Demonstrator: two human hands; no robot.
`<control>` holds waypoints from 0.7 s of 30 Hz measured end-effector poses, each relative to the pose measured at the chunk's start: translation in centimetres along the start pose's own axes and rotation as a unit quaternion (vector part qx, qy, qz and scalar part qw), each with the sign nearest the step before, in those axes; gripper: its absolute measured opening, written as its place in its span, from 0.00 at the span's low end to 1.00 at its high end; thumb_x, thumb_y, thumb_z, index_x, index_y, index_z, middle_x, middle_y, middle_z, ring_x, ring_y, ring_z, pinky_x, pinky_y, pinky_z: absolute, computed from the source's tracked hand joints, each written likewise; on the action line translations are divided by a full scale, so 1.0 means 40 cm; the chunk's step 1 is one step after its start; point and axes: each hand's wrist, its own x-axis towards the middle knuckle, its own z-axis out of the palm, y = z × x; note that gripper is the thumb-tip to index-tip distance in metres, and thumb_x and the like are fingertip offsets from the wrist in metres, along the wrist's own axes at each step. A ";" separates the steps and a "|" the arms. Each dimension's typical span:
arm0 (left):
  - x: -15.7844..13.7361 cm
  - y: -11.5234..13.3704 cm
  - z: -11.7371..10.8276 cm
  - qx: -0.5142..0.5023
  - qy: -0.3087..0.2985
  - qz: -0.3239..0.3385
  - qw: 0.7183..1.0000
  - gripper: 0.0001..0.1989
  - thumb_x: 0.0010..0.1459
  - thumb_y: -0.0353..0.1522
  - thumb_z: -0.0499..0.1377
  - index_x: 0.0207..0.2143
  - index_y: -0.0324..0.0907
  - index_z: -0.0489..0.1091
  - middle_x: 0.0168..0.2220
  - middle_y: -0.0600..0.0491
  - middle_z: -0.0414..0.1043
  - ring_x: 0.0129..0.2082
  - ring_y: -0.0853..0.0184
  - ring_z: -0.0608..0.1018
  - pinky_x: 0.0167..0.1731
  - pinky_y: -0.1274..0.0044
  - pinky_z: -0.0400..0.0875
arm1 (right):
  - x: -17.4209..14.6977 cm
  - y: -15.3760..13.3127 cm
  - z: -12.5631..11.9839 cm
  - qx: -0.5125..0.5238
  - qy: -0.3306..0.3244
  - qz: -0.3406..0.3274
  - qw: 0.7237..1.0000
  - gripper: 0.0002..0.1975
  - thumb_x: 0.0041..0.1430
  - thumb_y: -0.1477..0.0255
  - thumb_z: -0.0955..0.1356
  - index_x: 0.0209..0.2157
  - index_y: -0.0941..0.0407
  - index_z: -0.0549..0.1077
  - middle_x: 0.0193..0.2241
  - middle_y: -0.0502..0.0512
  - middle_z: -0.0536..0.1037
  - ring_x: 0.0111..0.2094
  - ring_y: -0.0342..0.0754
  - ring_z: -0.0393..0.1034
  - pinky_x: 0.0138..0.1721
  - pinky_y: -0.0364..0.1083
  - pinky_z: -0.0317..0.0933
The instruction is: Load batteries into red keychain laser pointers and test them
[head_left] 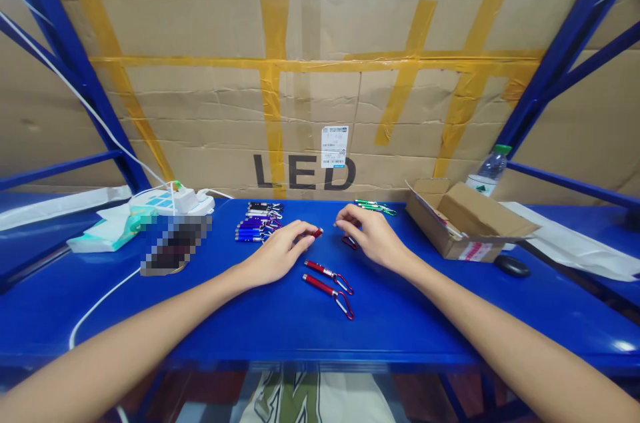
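Observation:
My left hand (281, 251) is closed around a short red metal piece (317, 232), whose end shows past the fingertips; it looks like part of a keychain flashlight. Opposite it, my right hand (369, 234) is pinched, with a tiny silvery bit at the fingertips too small to name. Below those fingers a red carabiner clip (349, 241) shows; whether the hand holds it is hidden. Nearer to me lie two red keychain flashlights, an upper one (320, 269) and a lower one (319, 285), each with a red carabiner.
Black, silver, purple and blue flashlights (250, 230) lie in a row left of centre. Green ones (370, 205) lie at the back. An open cardboard box (460, 246), bottle (487, 170) and black mouse (513, 266) stand right; tissues (113, 230) and a power strip (200, 203) left.

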 end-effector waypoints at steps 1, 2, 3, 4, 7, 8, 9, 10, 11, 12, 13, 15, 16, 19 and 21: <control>-0.002 0.002 0.000 -0.010 -0.005 0.000 1.000 0.16 0.75 0.41 0.52 0.54 0.43 0.73 0.49 0.48 0.78 0.41 0.63 0.79 0.44 0.71 0.74 | -0.002 -0.012 0.002 0.063 -0.004 -0.015 0.998 0.07 0.74 0.68 0.66 0.40 0.53 0.74 0.34 0.51 0.81 0.35 0.49 0.75 0.40 0.46 0.64; -0.003 0.004 0.000 -0.024 -0.012 -0.002 1.000 0.17 0.75 0.42 0.51 0.53 0.43 0.73 0.46 0.48 0.77 0.40 0.63 0.78 0.43 0.71 0.74 | -0.005 -0.023 0.005 0.113 -0.011 -0.028 0.993 0.07 0.74 0.67 0.66 0.40 0.53 0.74 0.35 0.51 0.82 0.36 0.49 0.76 0.41 0.47 0.66; -0.004 0.005 0.001 -0.041 -0.019 -0.004 0.999 0.18 0.76 0.44 0.50 0.52 0.43 0.73 0.43 0.50 0.76 0.38 0.64 0.76 0.42 0.71 0.73 | -0.009 -0.034 0.007 0.148 -0.021 -0.037 0.988 0.08 0.74 0.65 0.66 0.41 0.53 0.74 0.36 0.52 0.82 0.37 0.49 0.77 0.43 0.47 0.67; -0.005 0.006 0.002 -0.064 -0.027 -0.006 0.998 0.19 0.76 0.45 0.50 0.51 0.42 0.73 0.39 0.51 0.74 0.36 0.65 0.75 0.40 0.72 0.72 | -0.012 -0.044 0.010 0.169 -0.029 -0.043 0.984 0.08 0.74 0.65 0.67 0.41 0.53 0.75 0.36 0.52 0.83 0.39 0.50 0.77 0.44 0.48 0.67; -0.004 0.009 0.007 -0.188 -0.065 -0.038 0.979 0.24 0.75 0.51 0.50 0.45 0.41 0.72 0.30 0.56 0.64 0.28 0.68 0.67 0.32 0.75 0.67 | -0.020 -0.058 0.015 0.181 -0.042 -0.049 0.981 0.08 0.73 0.64 0.67 0.41 0.53 0.76 0.37 0.52 0.83 0.40 0.50 0.77 0.45 0.49 0.67; -0.004 0.010 0.008 -0.242 -0.085 -0.060 0.965 0.25 0.74 0.52 0.51 0.42 0.41 0.71 0.28 0.58 0.60 0.26 0.70 0.64 0.30 0.76 0.65 | -0.022 -0.059 0.017 0.173 -0.042 -0.050 0.983 0.08 0.73 0.64 0.67 0.41 0.53 0.76 0.36 0.52 0.83 0.39 0.50 0.77 0.44 0.48 0.67; -0.003 0.012 0.008 -0.293 -0.105 -0.083 0.947 0.25 0.73 0.53 0.52 0.41 0.40 0.70 0.26 0.60 0.56 0.24 0.71 0.60 0.28 0.77 0.63 | -0.023 -0.059 0.018 0.162 -0.040 -0.054 0.984 0.08 0.73 0.64 0.67 0.41 0.53 0.75 0.36 0.52 0.83 0.38 0.49 0.76 0.43 0.48 0.67; -0.003 0.016 0.008 -0.335 -0.123 -0.107 0.928 0.25 0.72 0.53 0.54 0.39 0.40 0.70 0.25 0.62 0.52 0.23 0.72 0.56 0.26 0.77 0.61 | -0.024 -0.058 0.019 0.148 -0.037 -0.061 0.986 0.09 0.74 0.64 0.67 0.41 0.53 0.75 0.35 0.52 0.82 0.37 0.49 0.75 0.41 0.47 0.66; -0.003 0.019 0.007 -0.368 -0.137 -0.130 0.910 0.24 0.71 0.53 0.56 0.38 0.40 0.69 0.24 0.63 0.48 0.22 0.73 0.52 0.25 0.78 0.58 | -0.024 -0.057 0.020 0.133 -0.033 -0.072 0.988 0.09 0.75 0.64 0.66 0.41 0.53 0.74 0.35 0.52 0.81 0.36 0.48 0.74 0.41 0.47 0.65; -0.003 0.023 0.005 -0.394 -0.147 -0.150 0.895 0.23 0.71 0.52 0.57 0.38 0.40 0.69 0.23 0.64 0.45 0.21 0.74 0.49 0.24 0.78 0.56 | -0.024 -0.056 0.021 0.118 -0.030 -0.085 0.989 0.09 0.75 0.65 0.66 0.41 0.53 0.73 0.35 0.52 0.81 0.35 0.47 0.73 0.40 0.46 0.65; -0.003 0.027 0.002 -0.414 -0.154 -0.165 0.882 0.22 0.71 0.50 0.58 0.37 0.39 0.69 0.22 0.65 0.44 0.21 0.75 0.47 0.23 0.79 0.53 | -0.025 -0.055 0.022 0.105 -0.027 -0.099 0.989 0.08 0.76 0.65 0.65 0.41 0.53 0.73 0.35 0.52 0.80 0.35 0.47 0.73 0.40 0.46 0.65; -0.003 0.032 -0.005 -0.446 -0.169 -0.182 0.860 0.21 0.72 0.48 0.58 0.35 0.40 0.67 0.22 0.65 0.41 0.20 0.75 0.44 0.22 0.79 0.50 | -0.027 -0.054 0.024 0.087 -0.021 -0.124 0.988 0.07 0.77 0.66 0.64 0.42 0.53 0.71 0.37 0.53 0.80 0.36 0.47 0.72 0.41 0.46 0.65; -0.004 0.034 -0.009 -0.460 -0.180 -0.186 0.849 0.21 0.72 0.48 0.58 0.33 0.40 0.66 0.21 0.65 0.41 0.20 0.76 0.43 0.22 0.80 0.49 | -0.028 -0.054 0.025 0.081 -0.019 -0.134 0.988 0.07 0.77 0.67 0.64 0.43 0.53 0.71 0.38 0.53 0.80 0.37 0.47 0.72 0.41 0.46 0.65; -0.003 0.032 -0.016 -0.490 -0.206 -0.188 0.826 0.22 0.74 0.46 0.56 0.31 0.41 0.64 0.21 0.65 0.40 0.19 0.76 0.42 0.21 0.79 0.48 | -0.032 -0.051 0.028 0.058 -0.016 -0.154 0.986 0.06 0.78 0.68 0.63 0.45 0.52 0.71 0.40 0.54 0.80 0.39 0.47 0.74 0.43 0.46 0.66; -0.002 0.029 -0.015 -0.487 -0.207 -0.186 0.828 0.22 0.74 0.47 0.56 0.31 0.41 0.64 0.21 0.66 0.40 0.19 0.75 0.42 0.21 0.79 0.47 | -0.034 -0.046 0.027 0.037 -0.018 -0.166 0.985 0.06 0.78 0.68 0.63 0.46 0.52 0.70 0.42 0.54 0.80 0.40 0.47 0.74 0.44 0.46 0.67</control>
